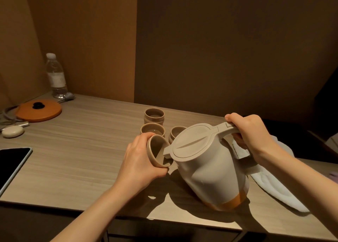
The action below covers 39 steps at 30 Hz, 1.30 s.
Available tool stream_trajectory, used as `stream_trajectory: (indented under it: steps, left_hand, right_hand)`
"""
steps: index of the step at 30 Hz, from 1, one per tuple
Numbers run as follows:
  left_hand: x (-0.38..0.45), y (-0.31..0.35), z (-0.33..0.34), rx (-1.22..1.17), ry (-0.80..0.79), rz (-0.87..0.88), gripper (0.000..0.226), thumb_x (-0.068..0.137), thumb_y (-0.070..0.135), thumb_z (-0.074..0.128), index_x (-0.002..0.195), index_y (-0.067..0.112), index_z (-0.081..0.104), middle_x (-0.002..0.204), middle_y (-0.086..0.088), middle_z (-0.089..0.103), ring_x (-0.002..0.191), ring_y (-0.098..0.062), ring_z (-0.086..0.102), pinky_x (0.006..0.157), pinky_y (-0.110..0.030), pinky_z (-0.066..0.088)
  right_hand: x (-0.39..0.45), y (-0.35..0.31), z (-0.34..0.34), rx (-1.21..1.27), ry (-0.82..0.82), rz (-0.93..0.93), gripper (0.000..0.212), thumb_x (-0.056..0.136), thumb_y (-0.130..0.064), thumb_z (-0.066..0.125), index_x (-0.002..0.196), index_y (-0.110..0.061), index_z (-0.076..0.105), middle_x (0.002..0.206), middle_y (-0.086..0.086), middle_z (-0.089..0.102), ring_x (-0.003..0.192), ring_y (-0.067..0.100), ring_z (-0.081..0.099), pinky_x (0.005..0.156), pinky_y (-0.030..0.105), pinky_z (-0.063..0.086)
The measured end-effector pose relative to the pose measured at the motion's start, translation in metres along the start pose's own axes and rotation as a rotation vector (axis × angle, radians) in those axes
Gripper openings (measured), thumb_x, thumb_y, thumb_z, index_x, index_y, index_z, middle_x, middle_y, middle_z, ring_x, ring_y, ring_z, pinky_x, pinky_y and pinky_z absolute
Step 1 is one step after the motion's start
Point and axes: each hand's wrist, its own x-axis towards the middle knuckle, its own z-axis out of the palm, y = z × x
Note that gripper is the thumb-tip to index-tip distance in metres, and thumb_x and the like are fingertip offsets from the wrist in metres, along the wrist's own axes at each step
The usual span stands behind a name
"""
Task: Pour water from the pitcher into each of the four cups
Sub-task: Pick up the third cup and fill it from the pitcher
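My right hand (250,132) grips the handle of a beige pitcher (210,170) with an orange base and a closed lid, tilted to the left. Its spout reaches into the mouth of a beige cup (155,150) that my left hand (140,157) holds tilted toward the pitcher, just above the table. Three more beige cups stand behind it: one at the back (154,115), one in the middle (152,129), and one (176,132) partly hidden by the pitcher lid. Whether water is flowing is hidden.
A wooden table (82,150) carries an orange lid (39,110), a water bottle (55,77), a cable and a small white case (12,131) at far left. A dark tablet (12,161) lies at the left edge. A white cloth (278,183) lies under the pitcher's right side.
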Motion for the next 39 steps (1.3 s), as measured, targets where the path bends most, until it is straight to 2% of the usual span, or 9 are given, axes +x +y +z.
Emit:
stream_trajectory:
  steps: [3, 10, 16, 30, 35, 39]
  left_hand:
    - [-0.0013, -0.0015, 0.0004, -0.028, 0.003, -0.008, 0.087, 0.048, 0.031, 0.092, 0.119, 0.038, 0.042, 0.115, 0.018, 0.050, 0.113, -0.011, 0.049, 0.086, -0.026, 0.046]
    - [-0.0045, -0.0029, -0.0012, -0.084, -0.010, -0.049, 0.088, 0.047, 0.031, 0.092, 0.120, 0.036, 0.043, 0.117, 0.015, 0.053, 0.114, -0.012, 0.049, 0.091, -0.034, 0.049]
    - [-0.0053, -0.0027, -0.0022, -0.104, -0.020, -0.067, 0.086, 0.048, 0.031, 0.093, 0.118, 0.036, 0.043, 0.118, 0.013, 0.054, 0.114, -0.012, 0.050, 0.090, -0.030, 0.047]
    - [-0.0054, -0.0027, -0.0036, -0.124, -0.033, -0.075, 0.087, 0.047, 0.034, 0.093, 0.118, 0.038, 0.043, 0.116, 0.016, 0.054, 0.113, -0.011, 0.051, 0.092, -0.033, 0.049]
    - [-0.0060, -0.0033, -0.0033, -0.140, -0.046, -0.092, 0.088, 0.047, 0.036, 0.093, 0.118, 0.039, 0.043, 0.116, 0.015, 0.057, 0.114, -0.014, 0.052, 0.092, -0.040, 0.051]
    - [-0.0062, -0.0040, -0.0019, -0.158, -0.047, -0.094, 0.086, 0.046, 0.038, 0.092, 0.116, 0.042, 0.042, 0.114, 0.018, 0.056, 0.112, -0.013, 0.054, 0.090, -0.040, 0.052]
  right_hand:
    - [0.0007, -0.0005, 0.0009, -0.021, 0.001, -0.002, 0.062, 0.089, -0.022, 0.055, 0.029, -0.017, 0.043, 0.032, -0.004, 0.036, 0.029, 0.006, 0.030, 0.035, 0.019, 0.027]
    - [0.0013, -0.0020, 0.0029, -0.044, 0.005, -0.017, 0.063, 0.089, -0.021, 0.055, 0.028, -0.017, 0.044, 0.031, -0.004, 0.037, 0.028, 0.006, 0.031, 0.035, 0.017, 0.027]
    - [0.0024, -0.0026, 0.0033, -0.065, -0.005, -0.012, 0.061, 0.089, -0.024, 0.056, 0.030, -0.017, 0.044, 0.033, -0.002, 0.037, 0.030, 0.007, 0.031, 0.036, 0.019, 0.028]
    - [0.0032, -0.0031, 0.0040, -0.082, -0.010, 0.009, 0.065, 0.090, -0.025, 0.055, 0.027, -0.017, 0.046, 0.033, -0.005, 0.038, 0.029, 0.004, 0.033, 0.038, 0.020, 0.029]
    - [0.0044, -0.0039, 0.0041, -0.077, -0.004, 0.011, 0.062, 0.089, -0.024, 0.056, 0.029, -0.017, 0.043, 0.034, -0.002, 0.037, 0.030, 0.006, 0.032, 0.040, 0.024, 0.028]
    - [0.0045, -0.0040, 0.0042, -0.075, -0.004, 0.022, 0.063, 0.090, -0.024, 0.056, 0.028, -0.017, 0.045, 0.033, -0.004, 0.038, 0.028, 0.004, 0.032, 0.038, 0.022, 0.028]
